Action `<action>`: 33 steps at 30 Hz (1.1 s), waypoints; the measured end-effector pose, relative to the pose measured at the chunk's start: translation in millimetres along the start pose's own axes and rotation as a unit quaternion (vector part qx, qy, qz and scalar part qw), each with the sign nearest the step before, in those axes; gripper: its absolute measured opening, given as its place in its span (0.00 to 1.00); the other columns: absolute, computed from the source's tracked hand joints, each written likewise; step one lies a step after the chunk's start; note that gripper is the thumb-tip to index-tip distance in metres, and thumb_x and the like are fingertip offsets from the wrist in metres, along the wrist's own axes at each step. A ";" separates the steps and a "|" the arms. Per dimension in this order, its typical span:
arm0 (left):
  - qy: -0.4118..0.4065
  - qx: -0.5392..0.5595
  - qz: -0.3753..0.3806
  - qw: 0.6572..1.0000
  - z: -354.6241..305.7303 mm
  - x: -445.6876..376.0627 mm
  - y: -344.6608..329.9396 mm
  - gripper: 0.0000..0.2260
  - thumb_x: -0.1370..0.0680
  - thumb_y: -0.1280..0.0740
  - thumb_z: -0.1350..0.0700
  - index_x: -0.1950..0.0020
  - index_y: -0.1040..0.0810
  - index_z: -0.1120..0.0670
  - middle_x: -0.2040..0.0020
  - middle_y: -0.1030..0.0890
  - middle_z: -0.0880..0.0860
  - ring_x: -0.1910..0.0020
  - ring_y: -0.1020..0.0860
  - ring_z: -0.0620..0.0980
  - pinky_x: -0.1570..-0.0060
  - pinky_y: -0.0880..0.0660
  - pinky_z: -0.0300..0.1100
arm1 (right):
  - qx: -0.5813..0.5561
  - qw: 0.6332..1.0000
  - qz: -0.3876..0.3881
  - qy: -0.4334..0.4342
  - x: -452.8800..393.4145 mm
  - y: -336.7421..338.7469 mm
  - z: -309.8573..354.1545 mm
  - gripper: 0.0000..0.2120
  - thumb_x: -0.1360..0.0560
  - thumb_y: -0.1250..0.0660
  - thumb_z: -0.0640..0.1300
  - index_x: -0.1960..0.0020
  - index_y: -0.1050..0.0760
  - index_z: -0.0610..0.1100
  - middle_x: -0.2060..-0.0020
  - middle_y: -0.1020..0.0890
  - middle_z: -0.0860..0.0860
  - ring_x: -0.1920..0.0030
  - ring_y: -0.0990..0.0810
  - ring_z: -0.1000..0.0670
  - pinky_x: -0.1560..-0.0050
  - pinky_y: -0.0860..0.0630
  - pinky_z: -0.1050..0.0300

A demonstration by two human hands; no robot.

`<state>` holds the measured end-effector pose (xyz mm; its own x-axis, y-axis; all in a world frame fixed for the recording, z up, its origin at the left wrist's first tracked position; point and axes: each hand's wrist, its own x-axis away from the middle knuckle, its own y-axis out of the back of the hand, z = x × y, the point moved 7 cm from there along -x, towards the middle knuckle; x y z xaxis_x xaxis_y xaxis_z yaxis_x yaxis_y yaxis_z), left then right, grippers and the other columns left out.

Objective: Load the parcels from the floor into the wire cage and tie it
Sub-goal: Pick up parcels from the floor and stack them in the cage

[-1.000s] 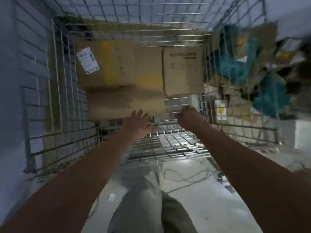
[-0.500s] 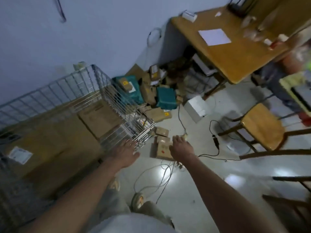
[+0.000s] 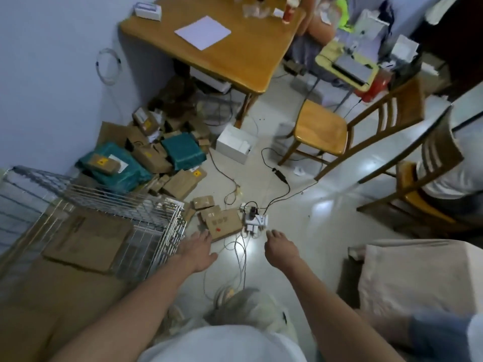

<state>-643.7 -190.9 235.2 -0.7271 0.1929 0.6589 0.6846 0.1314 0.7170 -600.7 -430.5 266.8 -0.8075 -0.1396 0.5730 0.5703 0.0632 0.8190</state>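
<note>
The wooden table (image 3: 235, 56) is filling the twelve o'clock part of the view, carrying a white sheet of paper (image 3: 203, 32) on its top. The wire cage (image 3: 146, 212) is sitting at nine o'clock against the wall, with large flat cardboard boxes (image 3: 86, 241) lying inside it. A wooden chair (image 3: 321, 129) is standing at two o'clock, just beside the table, and a second chair (image 3: 431, 158) is standing at three o'clock.

A heap of parcels (image 3: 154, 158) is lying on the floor at eleven o'clock, between the cage and the table leg: brown cartons mixed with teal bags (image 3: 183, 150). A white box (image 3: 235, 143) is sitting at twelve o'clock from the hands, just beside the heap.

Nearer, a brown parcel with a red mark (image 3: 224, 226) is lying on the floor beside the cage's front corner, and a smaller parcel (image 3: 203, 202) is lying just beyond it. A white power strip (image 3: 256, 220) with plugs and black cables is lying just at three o'clock of the marked parcel.

The left hand (image 3: 198, 250) is reaching out at the cage's corner with fingers straight and spread, its fingertips at the near edge of the marked parcel and holding nothing. The right hand (image 3: 278, 248) is hanging over the floor at five o'clock of the power strip, fingers loosely bent downward, holding nothing.
</note>
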 end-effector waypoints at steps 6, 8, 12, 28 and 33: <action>-0.009 -0.004 0.056 0.998 -19.7 -42.1 -10.7 0.31 0.17 0.44 0.40 0.16 0.47 0.49 0.15 0.50 0.53 0.18 0.48 0.57 0.22 0.43 0.56 | -0.041 0.997 0.066 -0.028 -34.3 -31.3 -33.9 0.17 0.18 0.46 0.44 0.32 0.33 0.40 0.32 0.29 0.43 0.30 0.32 0.41 0.37 0.28 0.44; 0.010 0.002 0.070 0.997 -13.8 -62.7 -13.1 0.31 0.17 0.43 0.40 0.16 0.47 0.46 0.15 0.50 0.53 0.18 0.47 0.57 0.22 0.42 0.56 | -0.053 0.994 0.091 -0.020 -66.0 -36.2 -36.2 0.19 0.19 0.47 0.46 0.31 0.33 0.40 0.31 0.28 0.42 0.30 0.32 0.41 0.34 0.28 0.44; 0.068 0.030 0.108 0.991 -0.7 -115.1 -19.7 0.31 0.17 0.42 0.41 0.16 0.48 0.46 0.15 0.51 0.52 0.18 0.47 0.57 0.23 0.41 0.56 | -0.064 0.988 0.138 0.016 -141.4 -52.8 -32.3 0.21 0.20 0.43 0.48 0.30 0.33 0.41 0.32 0.28 0.41 0.30 0.31 0.39 0.34 0.28 0.44; 0.274 0.302 0.069 0.910 119.4 -545.5 -236.7 0.31 0.20 0.35 0.45 0.21 0.40 0.53 0.26 0.30 0.58 0.30 0.28 0.63 0.34 0.28 0.59 | -0.083 0.980 0.181 0.018 -553.4 -334.8 -56.8 0.34 0.21 0.37 0.51 0.21 0.45 0.38 0.24 0.37 0.39 0.26 0.35 0.37 0.32 0.31 0.40; 0.382 0.501 0.067 0.773 161.3 -590.0 -307.3 0.19 0.17 0.39 0.43 0.31 0.30 0.53 0.39 0.22 0.53 0.43 0.24 0.54 0.50 0.28 0.45 | -0.329 0.910 0.206 -0.148 -599.7 -419.0 -68.6 0.35 0.32 0.34 0.58 0.31 0.32 0.39 0.34 0.25 0.37 0.37 0.23 0.37 0.36 0.25 0.39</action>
<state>-416.7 -188.2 -410.6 -0.2018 -0.3099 0.9291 0.1746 0.9220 0.3455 -345.0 -441.0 -422.0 -0.4540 0.0404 0.8901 0.7222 -0.5684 0.3941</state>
